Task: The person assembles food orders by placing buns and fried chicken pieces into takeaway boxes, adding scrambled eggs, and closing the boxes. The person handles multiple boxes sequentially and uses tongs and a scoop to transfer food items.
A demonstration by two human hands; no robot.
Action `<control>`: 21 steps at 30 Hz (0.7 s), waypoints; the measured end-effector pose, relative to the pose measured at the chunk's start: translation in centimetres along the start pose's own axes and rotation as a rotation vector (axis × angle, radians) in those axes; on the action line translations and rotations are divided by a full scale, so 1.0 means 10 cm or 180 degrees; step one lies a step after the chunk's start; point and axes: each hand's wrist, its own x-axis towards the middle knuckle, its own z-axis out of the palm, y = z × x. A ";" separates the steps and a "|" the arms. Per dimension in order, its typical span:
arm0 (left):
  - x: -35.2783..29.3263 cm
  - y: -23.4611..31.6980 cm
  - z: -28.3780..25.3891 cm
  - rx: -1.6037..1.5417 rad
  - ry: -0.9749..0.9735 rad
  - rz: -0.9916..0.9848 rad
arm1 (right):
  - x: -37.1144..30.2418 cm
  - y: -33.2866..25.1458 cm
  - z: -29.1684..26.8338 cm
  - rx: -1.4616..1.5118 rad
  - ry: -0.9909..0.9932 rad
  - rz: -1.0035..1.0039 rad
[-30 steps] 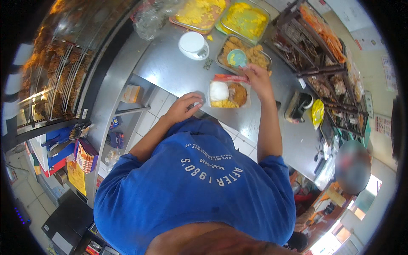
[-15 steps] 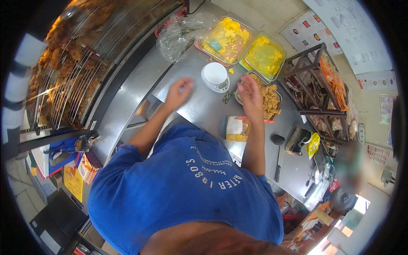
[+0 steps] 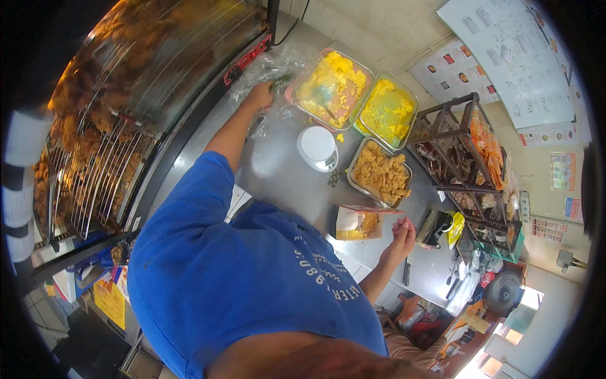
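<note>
My left hand [image 3: 260, 96] reaches to the crumpled clear plastic bag [image 3: 252, 74], where a small dark green thing [image 3: 281, 82] shows beside its fingertips; the fingers are partly hidden. Just right of an open paper box [image 3: 357, 231] is my right hand [image 3: 403, 236], its fingers curled together. What they pinch, if anything, is too small to make out. Yellow and brown food fills part of the box. Behind it stands a metal tray of fried brown pieces [image 3: 380, 174]. A white kitchen scale [image 3: 317, 146] sits between my hands, with a small green patterned item [image 3: 333, 178] nearby.
Two trays hold yellow food, one pinkish [image 3: 301, 101] and one green [image 3: 386, 138]. A glass display cabinet [image 3: 208, 38] of fried food borders the left. Dark crates [image 3: 451, 136] with packets stand at right. A dark-handled utensil [image 3: 407, 274] lies near the counter's front edge.
My left hand has moved forward to the plastic bag. My right hand has come back from above the fried-food tray to the box's right side. The view has shifted.
</note>
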 end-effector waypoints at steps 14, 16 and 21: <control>0.08 -0.29 -0.05 0.0423 0.1780 0.0651 | 0.22 -0.26 0.38 -0.0733 -0.0382 -0.0545; -0.17 -0.16 -0.06 -0.0279 0.1957 0.0888 | 0.20 -0.16 0.34 -0.0838 -0.0388 -0.0536; -1.17 0.39 -0.12 -0.2670 0.1607 0.0557 | -0.02 -0.21 0.56 -0.0579 -0.0584 -0.0658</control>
